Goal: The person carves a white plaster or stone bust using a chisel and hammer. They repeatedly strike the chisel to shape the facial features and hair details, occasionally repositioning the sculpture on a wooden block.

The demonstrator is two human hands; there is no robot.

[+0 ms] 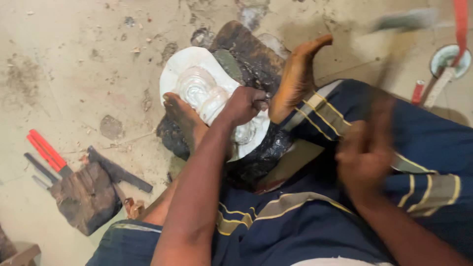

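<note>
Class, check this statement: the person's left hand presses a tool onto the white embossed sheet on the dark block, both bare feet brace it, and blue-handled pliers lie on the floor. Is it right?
Not quite. The pliers on the floor have red handles, not blue, as the head view shows. The rest stands: the left hand presses a tool onto the white embossed sheet on the dark block, and both bare feet brace it.
</note>
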